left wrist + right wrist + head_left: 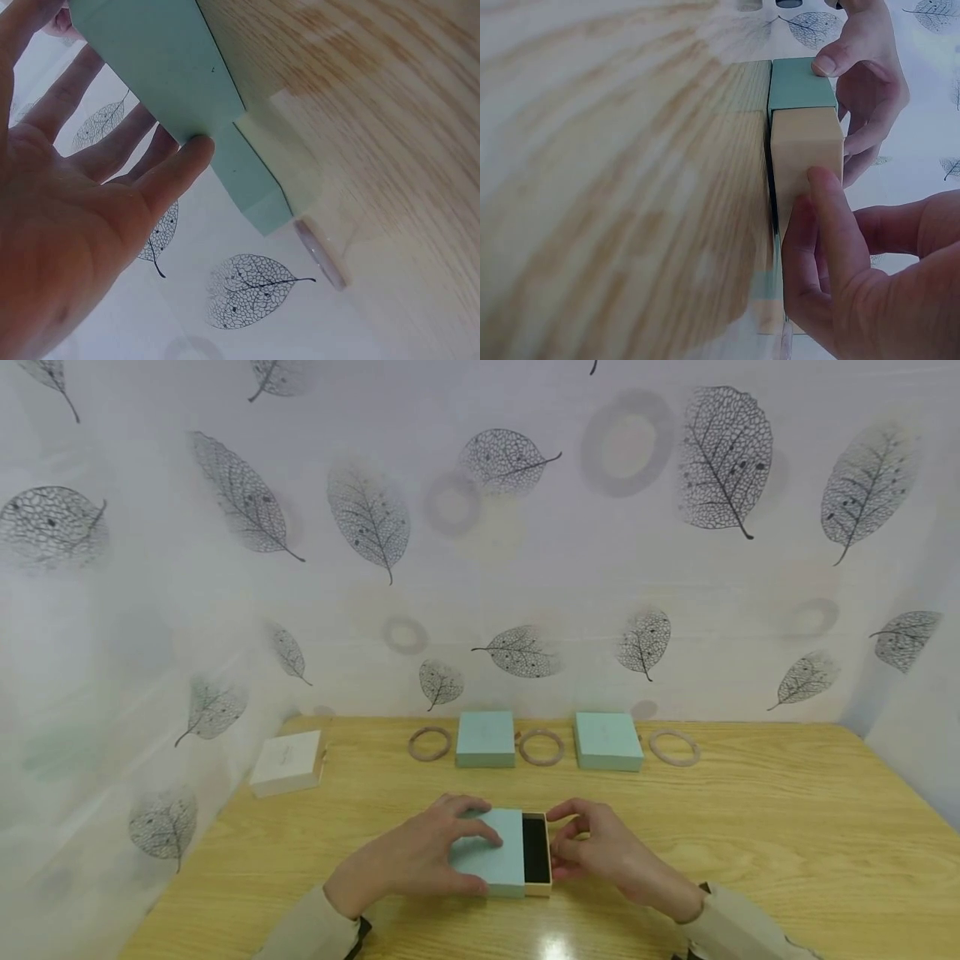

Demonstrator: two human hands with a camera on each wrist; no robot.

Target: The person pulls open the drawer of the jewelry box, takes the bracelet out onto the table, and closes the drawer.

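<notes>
My left hand (pixel 431 852) grips the pale blue sleeve of a drawer-style gift box (pixel 498 852), thumb at its near edge and fingers over the top and far side. In the left wrist view the thumb touches the sleeve (pixel 161 67). A tan drawer (pixel 802 154) sticks partway out of the sleeve's right end, showing a black lining (pixel 536 850). My right hand (pixel 607 852) is at that end with bent fingers; one fingertip (pixel 823 176) touches the drawer's end face. Its other fingers curl beside it and partly hide the end.
Along the back stand two more pale blue boxes (pixel 486 739) (pixel 608 741). Bangles lie beside them: a brownish one (pixel 412 743), a middle one (pixel 522 747) and a pale one (pixel 697 750). A white box (pixel 287 763) sits at the left of the wooden table (pixel 787 852). A leaf-print curtain (pixel 525 568) rises behind.
</notes>
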